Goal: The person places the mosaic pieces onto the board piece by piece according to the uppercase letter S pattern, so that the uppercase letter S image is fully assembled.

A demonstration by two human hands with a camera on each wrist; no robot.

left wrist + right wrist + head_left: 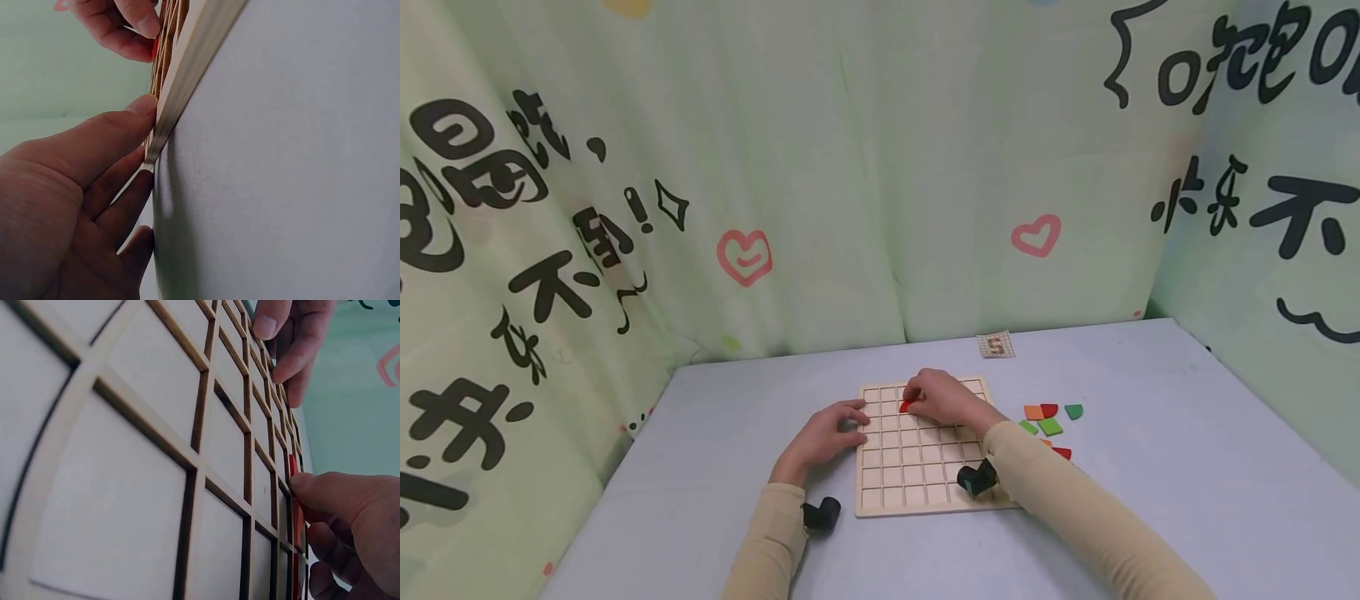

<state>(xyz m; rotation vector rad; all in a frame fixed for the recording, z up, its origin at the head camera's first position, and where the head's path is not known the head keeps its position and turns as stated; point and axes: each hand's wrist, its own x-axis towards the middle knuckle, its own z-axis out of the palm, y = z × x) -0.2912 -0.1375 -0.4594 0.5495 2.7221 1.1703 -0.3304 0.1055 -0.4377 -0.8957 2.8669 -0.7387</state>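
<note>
A wooden grid board with square cells lies on the table. My left hand is at its left edge, and the thumb and fingertips touch the rim in the left wrist view. Over the board's far part, my right hand pinches a small red piece between thumb and fingers. In the right wrist view the red piece stands at the thumb tip. More red and orange shows in cells beside that hand, a part that the hand hides in the head view.
To the right of the board lie several loose pieces: an orange square, a red one, a green rounded one and light green ones. The right forearm partly covers others. A small patterned card lies at the table's far edge.
</note>
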